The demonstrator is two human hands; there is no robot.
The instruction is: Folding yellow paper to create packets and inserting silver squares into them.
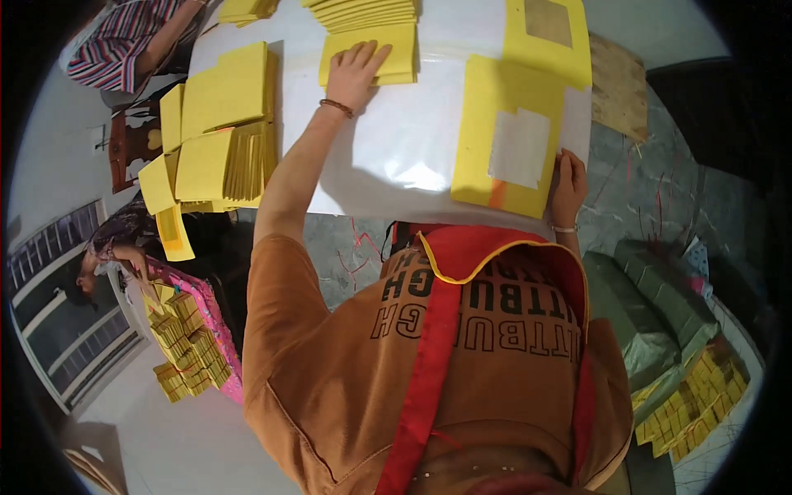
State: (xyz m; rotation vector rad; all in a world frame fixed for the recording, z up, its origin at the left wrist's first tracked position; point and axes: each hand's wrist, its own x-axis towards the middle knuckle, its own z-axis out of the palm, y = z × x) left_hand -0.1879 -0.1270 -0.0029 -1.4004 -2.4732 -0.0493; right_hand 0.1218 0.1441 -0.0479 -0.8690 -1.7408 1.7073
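My left hand [353, 76] lies flat, fingers spread, on a yellow folded paper [399, 58] at the near end of an overlapping row of yellow papers [363, 15]. At the table's right edge is my right hand [568, 188], its fingers loosely bent and apart from one another, holding nothing that I can see. Beside it lies a large yellow sheet [474, 140] with a pale rectangular patch [520, 148] and an orange mark near its lower edge. Another large yellow sheet [569, 49] with a brownish rectangle lies just beyond.
Stacks of folded yellow papers [223, 91] crowd the white table's [371, 165] left side, some hanging over its edge. A person in a striped top [124, 41] is at the far left. Another person's arm [124, 256] reaches over bundled yellow papers [186, 346]. Green wrapped packages [652, 289] sit at right.
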